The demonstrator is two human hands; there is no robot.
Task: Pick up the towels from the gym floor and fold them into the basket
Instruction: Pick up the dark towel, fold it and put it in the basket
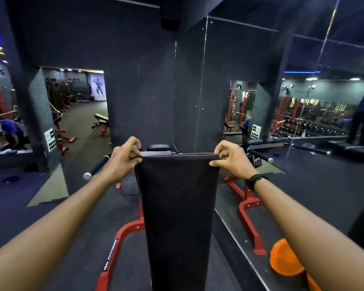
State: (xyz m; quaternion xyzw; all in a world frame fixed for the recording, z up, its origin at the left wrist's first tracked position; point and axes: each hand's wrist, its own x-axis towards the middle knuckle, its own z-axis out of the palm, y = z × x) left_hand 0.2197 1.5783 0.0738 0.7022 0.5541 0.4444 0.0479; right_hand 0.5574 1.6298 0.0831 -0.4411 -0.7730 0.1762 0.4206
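**Towel held up by its top corners**

I hold a dark towel (178, 206) out in front of me, both arms stretched forward. My left hand (124, 157) pinches the top left corner between thumb and curled fingers; my right hand (231, 159) pinches the top right corner the same way, a dark band (255, 180) on its wrist. The top edge runs taut and level between my hands, and two layers show along it, so the towel is doubled over. It hangs straight down as a long narrow strip, clear of the floor (40, 206) as far as I can see, its lower end cut off by the frame.

Behind the towel stands a red-framed bench (122, 234), its base spreading out to either side of the strip. To the right of the towel, low down, an orange basket (282, 261) sits on the floor against a mirror (303, 164), partly hidden by my right forearm. The mirror wall runs along the right of the towel.
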